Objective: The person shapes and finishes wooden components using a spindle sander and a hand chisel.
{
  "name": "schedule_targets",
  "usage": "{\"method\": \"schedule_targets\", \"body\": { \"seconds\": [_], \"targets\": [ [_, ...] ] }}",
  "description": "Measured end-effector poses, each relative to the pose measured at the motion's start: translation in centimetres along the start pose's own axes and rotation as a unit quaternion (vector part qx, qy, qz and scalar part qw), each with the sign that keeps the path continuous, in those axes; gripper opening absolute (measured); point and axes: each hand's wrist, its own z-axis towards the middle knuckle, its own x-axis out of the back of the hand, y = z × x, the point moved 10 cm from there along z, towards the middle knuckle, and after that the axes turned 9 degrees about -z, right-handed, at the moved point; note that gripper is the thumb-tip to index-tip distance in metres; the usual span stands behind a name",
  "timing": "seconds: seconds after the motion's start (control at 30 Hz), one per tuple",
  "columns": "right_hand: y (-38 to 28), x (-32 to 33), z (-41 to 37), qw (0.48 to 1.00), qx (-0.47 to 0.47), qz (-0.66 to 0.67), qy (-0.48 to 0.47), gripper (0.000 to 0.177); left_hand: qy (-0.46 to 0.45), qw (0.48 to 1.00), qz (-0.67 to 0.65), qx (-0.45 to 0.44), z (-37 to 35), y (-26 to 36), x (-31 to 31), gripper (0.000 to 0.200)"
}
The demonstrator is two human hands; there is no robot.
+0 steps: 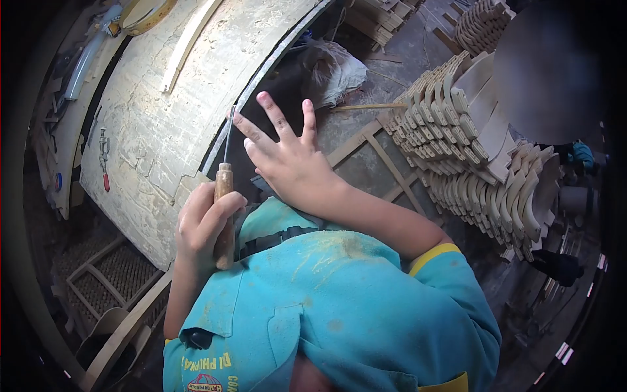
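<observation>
A thin-bladed chisel (225,186) with a worn wooden handle stands nearly upright in my left hand (197,222), whose fingers and thumb are wrapped round the handle. Its narrow metal shaft points away from my body, toward the worktable (137,130). My right hand (290,160) is held out beside it with the fingers spread apart. One fingertip of that hand is right at the chisel's metal tip and overlaps it in this view. Both hands are in front of my blue shirt, close to the table's near edge.
On the table lie a curved pale wood strip (189,46), a toggle clamp with a red handle (104,160) and a roll of tape (147,14). Stacked curved wooden parts (450,124) stand on the floor at right, near a wooden frame (395,166) and a plastic bag (339,72).
</observation>
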Motion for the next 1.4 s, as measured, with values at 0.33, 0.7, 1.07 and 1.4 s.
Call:
{"method": "schedule_targets", "body": {
  "seconds": [0.33,0.7,1.07,1.4],
  "targets": [
    [0.8,-0.1,0.2,0.998,0.021,-0.052,0.006,0.019,-0.070,0.996,0.021,-0.057,0.9,0.7,-1.3,0.030],
    [0.8,-0.1,0.2,0.999,0.032,-0.015,-0.004,0.017,-0.076,0.995,0.035,-0.057,1.6,0.6,-2.2,0.028],
    [2.0,-2.4,0.0,0.998,-0.029,-0.037,-0.032,0.037,-0.079,0.996,0.024,-0.012,3.5,-2.7,-3.9,0.033],
    [4.7,-26.1,-25.7,0.573,-0.456,0.658,-0.173,0.038,0.221,0.888,-0.345,0.211,-3.3,-29.7,-1.4,0.006]
  ]
}}
